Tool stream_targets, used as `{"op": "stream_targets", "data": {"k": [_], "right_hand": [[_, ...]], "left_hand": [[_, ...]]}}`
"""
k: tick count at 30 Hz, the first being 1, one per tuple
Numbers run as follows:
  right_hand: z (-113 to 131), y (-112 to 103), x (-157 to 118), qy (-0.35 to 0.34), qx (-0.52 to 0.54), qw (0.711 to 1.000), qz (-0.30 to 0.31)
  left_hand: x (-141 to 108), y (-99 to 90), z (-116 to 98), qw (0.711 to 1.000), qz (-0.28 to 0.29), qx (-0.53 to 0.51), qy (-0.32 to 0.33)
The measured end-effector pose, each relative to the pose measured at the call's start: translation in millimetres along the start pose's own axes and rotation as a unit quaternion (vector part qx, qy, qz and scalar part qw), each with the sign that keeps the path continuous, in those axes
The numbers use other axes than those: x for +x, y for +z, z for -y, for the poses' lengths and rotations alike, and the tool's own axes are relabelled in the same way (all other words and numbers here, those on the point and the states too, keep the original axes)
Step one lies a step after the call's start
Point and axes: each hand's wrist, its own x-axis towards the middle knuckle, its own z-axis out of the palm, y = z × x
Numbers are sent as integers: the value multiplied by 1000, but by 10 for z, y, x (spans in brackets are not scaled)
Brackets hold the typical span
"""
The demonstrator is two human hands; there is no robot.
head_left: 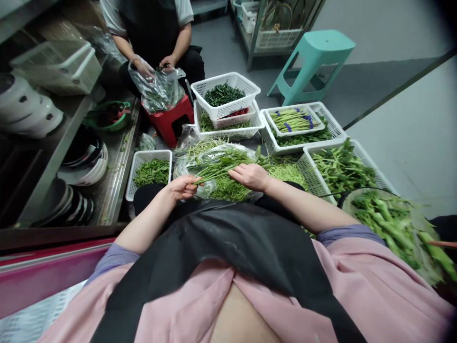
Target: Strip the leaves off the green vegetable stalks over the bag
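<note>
A bunch of thin leafy green stems (219,165) stretches between my two hands, its leafy end to the right. My left hand (185,186) is closed around the cut ends. My right hand (251,176) pinches the stems farther along, near the leaves. Just below and behind them, a clear plastic bag (182,164) lies open with more greens in it. Cut green pieces (232,188) are heaped under the bunch, partly hidden by my hands.
Baskets of greens stand left (130,183) and right (387,183). Green chillies (224,94) fill a stacked basket. Across from me, a person (150,28) handles a plastic bag over a red stool (171,124). A turquoise stool (323,43) and a metal shelf (117,186) flank the area.
</note>
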Motion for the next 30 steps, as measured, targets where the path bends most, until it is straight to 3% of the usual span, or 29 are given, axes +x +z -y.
{"op": "stream_targets", "data": {"k": [7, 10, 12, 14, 15, 18, 19, 20, 21, 22, 23, 24, 26, 27, 28, 30], "right_hand": [[-30, 34, 2, 24, 18, 998, 49], [8, 88, 0, 52, 112, 988, 89], [61, 165, 4, 117, 214, 967, 71], [87, 267, -8, 237, 349, 907, -2], [71, 315, -29, 313, 417, 851, -55], [-117, 346, -169, 509, 545, 627, -225], [-209, 295, -234, 538, 549, 574, -283], [-296, 210, -296, 546, 534, 549, -340], [-364, 96, -346, 533, 501, 556, -394], [-402, -36, -376, 506, 449, 592, -438], [-401, -173, -378, 465, 388, 653, -455], [-359, -299, -348, 411, 330, 731, -433], [-177, -469, -195, 263, 230, 890, -292], [-62, -499, -84, 189, 188, 943, -201], [51, -493, 36, 126, 146, 974, -116], [225, -405, 252, 42, 74, 996, 16]], "left_hand": [[32, 49, -34, 1000, -13, 13, -15], [53, 86, -32, 1000, -26, -3, 2], [72, 114, -18, 999, -42, -7, 25], [87, 131, 6, 998, -56, -1, 38], [92, 134, 19, 997, -61, 5, 41], [85, 128, 42, 996, -79, 24, 44], [78, 129, 40, 995, -85, 31, 44], [70, 133, 32, 994, -91, 39, 43], [63, 143, 19, 994, -96, 47, 39], [60, 159, 1, 993, -101, 55, 33], [60, 183, -19, 992, -107, 61, 27], [64, 213, -40, 991, -111, 67, 21], [80, 290, -77, 991, -110, 73, 15], [89, 334, -91, 991, -106, 75, 17], [96, 379, -101, 992, -99, 78, 19], [100, 463, -113, 992, -93, 83, 25]]}}
